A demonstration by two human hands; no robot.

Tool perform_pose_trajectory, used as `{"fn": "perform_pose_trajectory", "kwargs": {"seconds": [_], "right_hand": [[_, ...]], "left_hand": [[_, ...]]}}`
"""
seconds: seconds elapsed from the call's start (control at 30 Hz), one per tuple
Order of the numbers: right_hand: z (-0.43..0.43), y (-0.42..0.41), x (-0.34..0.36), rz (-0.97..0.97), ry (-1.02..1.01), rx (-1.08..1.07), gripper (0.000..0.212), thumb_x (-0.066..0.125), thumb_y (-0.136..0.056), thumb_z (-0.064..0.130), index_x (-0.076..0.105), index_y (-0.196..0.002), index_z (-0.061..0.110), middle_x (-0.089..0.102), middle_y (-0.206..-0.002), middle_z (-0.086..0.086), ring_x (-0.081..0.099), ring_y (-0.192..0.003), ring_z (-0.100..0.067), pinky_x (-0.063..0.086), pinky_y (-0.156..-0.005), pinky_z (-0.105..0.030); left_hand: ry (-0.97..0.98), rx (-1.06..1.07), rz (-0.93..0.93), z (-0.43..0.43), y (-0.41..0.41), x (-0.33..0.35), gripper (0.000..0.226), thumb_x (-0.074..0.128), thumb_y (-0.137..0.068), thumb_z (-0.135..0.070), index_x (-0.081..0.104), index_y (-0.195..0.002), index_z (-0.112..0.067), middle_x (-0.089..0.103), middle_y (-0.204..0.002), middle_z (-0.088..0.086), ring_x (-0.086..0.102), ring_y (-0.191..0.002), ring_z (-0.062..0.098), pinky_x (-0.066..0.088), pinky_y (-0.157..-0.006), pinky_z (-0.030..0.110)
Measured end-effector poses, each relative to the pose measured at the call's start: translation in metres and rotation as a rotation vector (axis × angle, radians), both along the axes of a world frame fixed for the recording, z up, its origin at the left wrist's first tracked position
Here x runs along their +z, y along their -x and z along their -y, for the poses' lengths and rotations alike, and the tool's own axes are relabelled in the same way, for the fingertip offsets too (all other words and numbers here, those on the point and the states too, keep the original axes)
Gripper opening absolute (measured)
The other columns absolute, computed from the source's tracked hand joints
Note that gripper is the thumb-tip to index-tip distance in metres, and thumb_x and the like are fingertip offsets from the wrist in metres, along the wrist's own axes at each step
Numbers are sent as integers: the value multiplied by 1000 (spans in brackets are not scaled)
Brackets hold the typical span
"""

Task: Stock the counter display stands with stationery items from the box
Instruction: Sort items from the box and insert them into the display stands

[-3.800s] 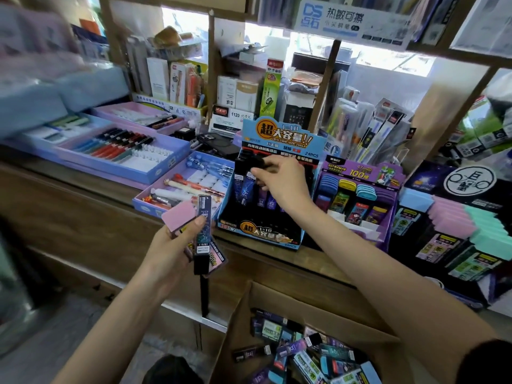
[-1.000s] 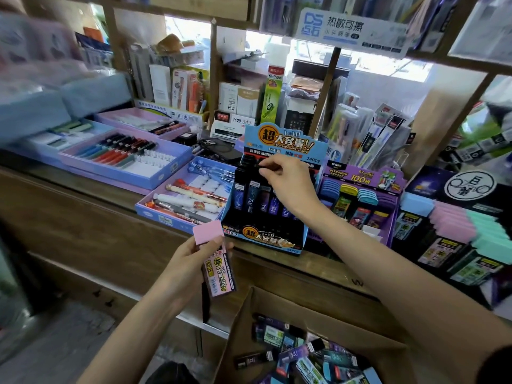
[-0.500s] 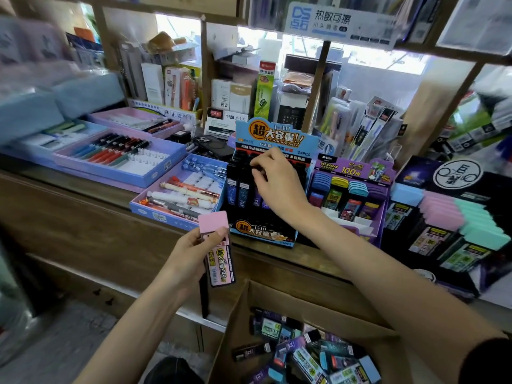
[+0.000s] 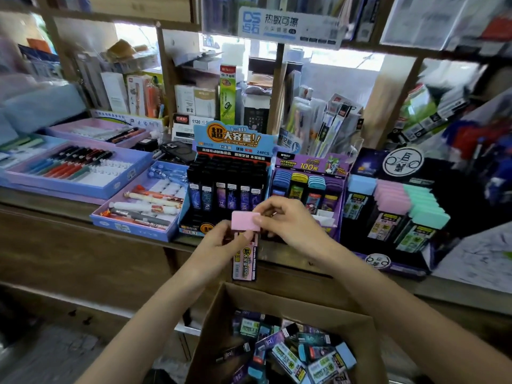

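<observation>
Before display stand (image 4: 231,139), pink pack (image 4: 245,261), box (image 4: 214,331) below

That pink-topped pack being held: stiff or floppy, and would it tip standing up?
Probably stiff: the pink-topped pack juts straight below the left hand. Likely light: the right hand merely pinches its cap. Tall and narrow, so may tip.

Box (image 4: 279,303) below counter (image 4: 83,214); stands (image 4: 227,173) on counter.
</observation>
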State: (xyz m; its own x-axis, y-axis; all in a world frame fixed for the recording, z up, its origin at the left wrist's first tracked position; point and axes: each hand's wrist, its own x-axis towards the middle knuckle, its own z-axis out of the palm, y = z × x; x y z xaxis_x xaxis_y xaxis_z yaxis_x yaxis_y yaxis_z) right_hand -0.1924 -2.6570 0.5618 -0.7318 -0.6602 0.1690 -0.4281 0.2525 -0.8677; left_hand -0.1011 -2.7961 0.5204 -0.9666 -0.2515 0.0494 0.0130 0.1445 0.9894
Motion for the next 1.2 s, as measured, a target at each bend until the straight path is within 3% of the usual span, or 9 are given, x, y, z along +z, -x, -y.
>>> {"fn": "perform_pose_trajectory", "kwargs": {"seconds": [0.1,0.2,0.3,0.43,0.5,0.73,0.97,1.1,1.2], "right_hand": [[-48,17,12,-41,37,-119,9,65,-87,18,64,-84,26,65,-81,7,63,-71,-8,53,-66,-25],[-102,33,23,-70,71,-244,13,65,-87,11,64,-82,23,63,-77,5,61,-67,-3,53,-62,-18],[-152,47,32,-166,65,-393,8,64,-86,3,63,-85,10,60,-78,5,57,-61,2,46,-62,-11],[-198,59,36,-289,-50,-540,8,65,-87,10,63,-88,18,61,-83,7,63,-77,-23,52,-74,-34],[-206,61,32,-303,-87,-569,10,65,-87,11,62,-88,21,62,-86,4,64,-80,-25,53,-74,-36],[-210,64,21,-309,-84,-561,11,66,-86,11,65,-93,20,63,-87,8,65,-80,-21,51,-77,-28],[-210,68,16,-384,-114,-570,15,65,-86,12,68,-101,16,59,-83,15,56,-69,-1,41,-66,-5],[-200,70,13,-455,-123,-568,14,66,-85,12,68,-99,16,61,-86,5,54,-68,5,39,-68,-3],[-197,74,11,-489,-152,-598,14,66,-86,11,68,-100,12,66,-91,-1,57,-70,-3,43,-73,-12]], "left_hand": [[221,35,-58,-21,21,6,28,62,-88,-27,55,-111,-13,60,-102,1,57,-93,9,44,-67,6],[366,-30,-115,-46,39,6,23,63,-88,-28,57,-106,-15,60,-104,-1,56,-101,10,44,-82,19],[584,-127,-195,-74,55,1,23,61,-90,-28,57,-109,-17,56,-107,-3,53,-105,12,41,-83,22],[912,-281,-245,-108,74,-14,36,55,-92,-33,51,-124,-16,49,-126,0,43,-121,16,35,-99,28],[1031,-310,-232,-120,81,-23,44,53,-93,-35,45,-133,-17,43,-134,0,39,-126,17,33,-103,30],[1014,-323,-100,-135,82,-45,63,52,-94,-37,21,-147,-27,38,-140,0,42,-125,20,39,-97,31],[945,-335,-78,-133,81,-45,62,52,-94,-35,21,-147,-30,39,-138,-1,45,-121,20,41,-95,31],[930,-331,-65,-134,82,-45,61,53,-93,-34,22,-146,-30,41,-136,-1,46,-119,19,42,-94,31],[900,-342,-53,-134,81,-42,61,53,-94,-34,22,-146,-31,41,-137,-1,46,-120,19,43,-96,33]]}}
